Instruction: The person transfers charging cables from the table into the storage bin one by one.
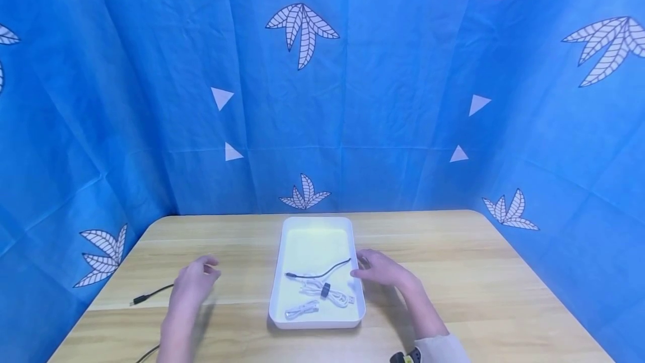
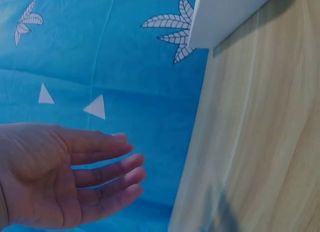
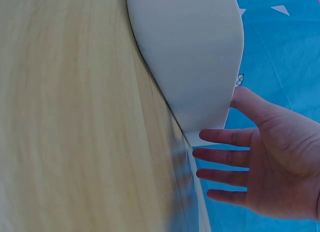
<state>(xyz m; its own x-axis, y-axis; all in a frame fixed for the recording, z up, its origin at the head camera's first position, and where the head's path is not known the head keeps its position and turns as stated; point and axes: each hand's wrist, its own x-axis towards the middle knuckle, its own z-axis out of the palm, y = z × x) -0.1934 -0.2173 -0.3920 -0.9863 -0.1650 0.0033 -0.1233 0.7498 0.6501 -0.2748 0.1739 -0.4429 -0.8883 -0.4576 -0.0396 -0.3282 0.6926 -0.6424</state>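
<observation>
A white tray (image 1: 314, 324) sits mid-table. Inside it lie a black cable (image 1: 322, 276), a white coiled cable (image 1: 337, 297) with a dark strap, and a smaller bundled white cable (image 1: 302, 310). My right hand (image 1: 380, 268) is at the tray's right side, its thumb at the rim and its straight, spread fingers (image 3: 225, 137) along the outer wall. Left of the tray, my left hand (image 1: 194, 282) hovers over the table with loosely bent fingers and nothing in them. Another black cable (image 1: 151, 296) lies near that hand, partly hidden behind the forearm.
The wooden table (image 1: 453, 273) has rounded back corners. A blue patterned curtain (image 1: 383, 99) hangs behind it and along both sides. A dark wrist device (image 1: 405, 357) shows at the right sleeve (image 1: 443, 350).
</observation>
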